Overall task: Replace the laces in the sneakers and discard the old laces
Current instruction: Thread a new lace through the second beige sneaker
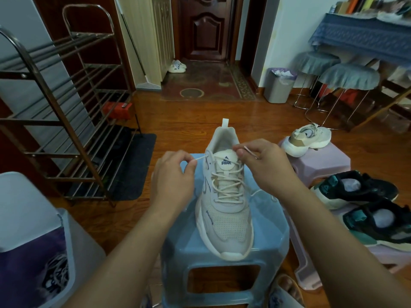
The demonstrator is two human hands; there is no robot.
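Cream mesh sneaker (224, 210) sits toe-toward-camera on pale blue plastic stool (273, 236). Cream lace (225, 185) crisscrossed up to top eyelets. Left hand (175, 174) pinches one lace end, right hand (264, 167) pinches other. Judgement: this shoe nearly laced, tying left. Matching cream sneaker (305, 140) waits on lilac stool (322, 165). Tangled old laces (56, 272) lie in grey bin (66, 232).
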